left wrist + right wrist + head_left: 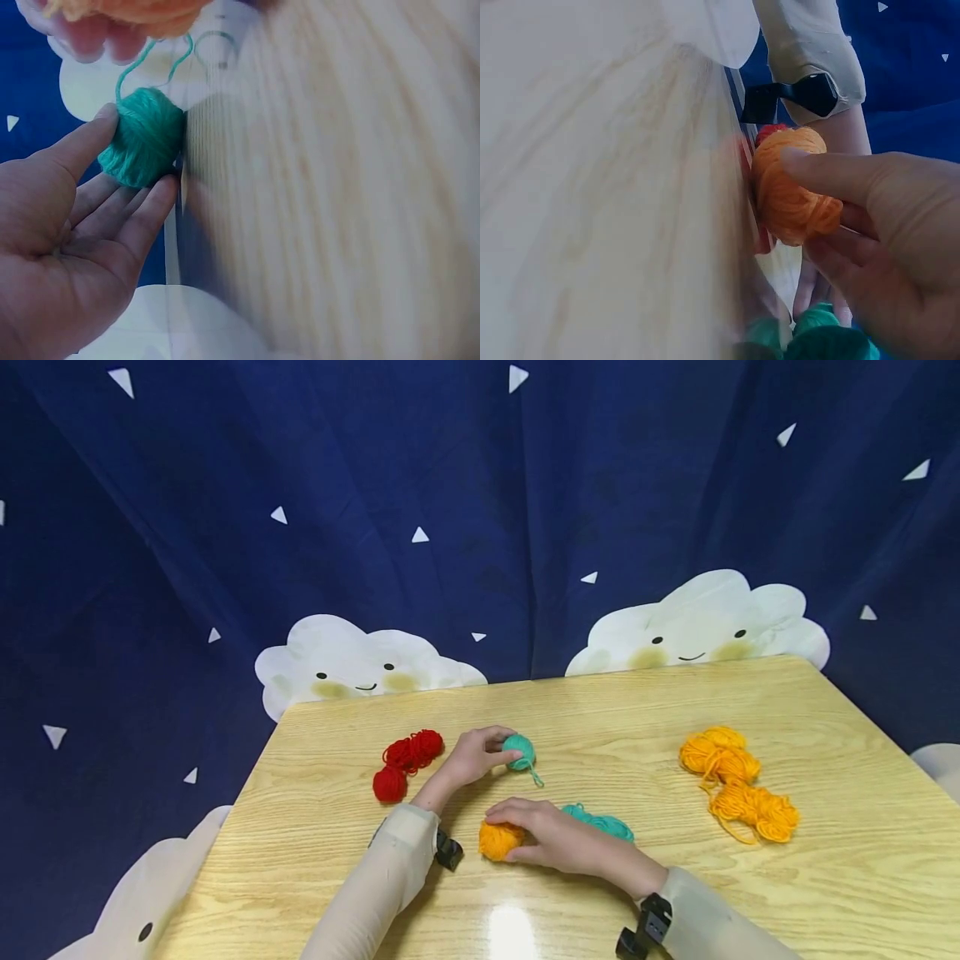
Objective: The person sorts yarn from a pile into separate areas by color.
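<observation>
My left hand [472, 756] holds a green yarn ball [519, 752] between thumb and fingers, with a loose tail of yarn trailing from it. In the left wrist view that green yarn ball [142, 137] sits at the fingertips, thumb on one side. Nearer to me, my right hand [558, 835] grips an orange yarn ball [498, 840]. The right wrist view shows the thumb lying across this orange yarn ball [791, 184], close to the tabletop. A green yarn skein [600, 822] lies just behind the right hand, partly hidden by it.
Red yarn [405, 760], a ball and a looser bundle, lies left of my left hand. Several orange yarn bundles [738, 785] lie at the right of the wooden table [600, 910]. A dark blue curtain [480, 460] with cloud shapes hangs behind the table.
</observation>
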A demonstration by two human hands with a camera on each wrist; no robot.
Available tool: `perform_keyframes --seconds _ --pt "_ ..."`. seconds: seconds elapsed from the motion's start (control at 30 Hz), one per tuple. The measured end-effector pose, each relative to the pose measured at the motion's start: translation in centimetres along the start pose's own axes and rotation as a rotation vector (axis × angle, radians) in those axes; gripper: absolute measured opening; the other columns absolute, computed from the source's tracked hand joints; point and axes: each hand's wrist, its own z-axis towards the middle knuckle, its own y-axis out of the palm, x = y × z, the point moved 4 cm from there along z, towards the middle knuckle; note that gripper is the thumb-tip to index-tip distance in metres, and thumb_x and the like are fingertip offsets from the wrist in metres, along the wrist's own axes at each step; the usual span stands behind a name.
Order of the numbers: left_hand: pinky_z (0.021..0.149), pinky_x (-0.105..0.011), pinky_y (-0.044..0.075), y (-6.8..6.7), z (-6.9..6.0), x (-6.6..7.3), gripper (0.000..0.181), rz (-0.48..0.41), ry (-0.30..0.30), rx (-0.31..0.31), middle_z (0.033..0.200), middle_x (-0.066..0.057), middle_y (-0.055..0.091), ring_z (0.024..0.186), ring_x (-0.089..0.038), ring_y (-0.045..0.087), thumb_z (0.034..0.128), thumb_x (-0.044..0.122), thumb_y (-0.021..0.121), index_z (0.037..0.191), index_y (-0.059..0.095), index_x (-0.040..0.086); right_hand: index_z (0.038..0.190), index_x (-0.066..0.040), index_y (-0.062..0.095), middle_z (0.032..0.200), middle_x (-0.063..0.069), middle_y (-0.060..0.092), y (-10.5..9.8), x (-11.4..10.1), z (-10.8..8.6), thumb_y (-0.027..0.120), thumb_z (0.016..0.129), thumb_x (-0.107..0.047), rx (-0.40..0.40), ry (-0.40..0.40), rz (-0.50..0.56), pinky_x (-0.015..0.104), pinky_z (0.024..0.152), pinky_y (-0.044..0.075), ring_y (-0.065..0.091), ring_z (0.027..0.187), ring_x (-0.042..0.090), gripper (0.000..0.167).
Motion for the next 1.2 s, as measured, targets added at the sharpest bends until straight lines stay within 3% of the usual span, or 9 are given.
perform_keyframes --seconds 0.43,0.87,1.2 --pt "0.096 -0.039 0.056 0.0 -0.1 0.2 0.04 0.002 -0.016 0.0 0.121 -0.011 0.07 0.114 -0.028 0.067 0.0934 0.03 0.067 0.129 0.063 0.011 0.124 -0.016 0.061 0.125 -0.005 0.063 0.4 0.0 -0.2 0.072 0.088 -0.024 -0.011 0.038 0.081 0.029 0.103 0.05 0.058 0.116 0.009 0.039" --pt "0.094 -0.037 0.056 0.0 0.0 0.0 0.041 0.02 0.002 0.004 0.12 -0.011 0.07 0.112 -0.027 0.067 0.0933 0.03 0.067 0.128 0.063 0.01 0.124 -0.027 0.066 0.124 -0.009 0.067 -0.4 0.4 -1.0 0.073 0.086 -0.038 0.061 0.115 0.386 0.022 0.099 0.05 0.058 0.115 0.004 0.041" --pt "0.094 -0.038 0.056 -0.1 0.1 0.1 0.041 0.026 0.009 0.007 0.12 -0.012 0.071 0.111 -0.027 0.068 0.0928 0.031 0.067 0.127 0.064 0.008 0.127 -0.013 0.065 0.127 0.009 0.064 -0.8 0.9 -1.4 0.075 0.087 -0.026 0.079 0.167 0.677 0.02 0.094 0.053 0.06 0.109 0.002 0.043"
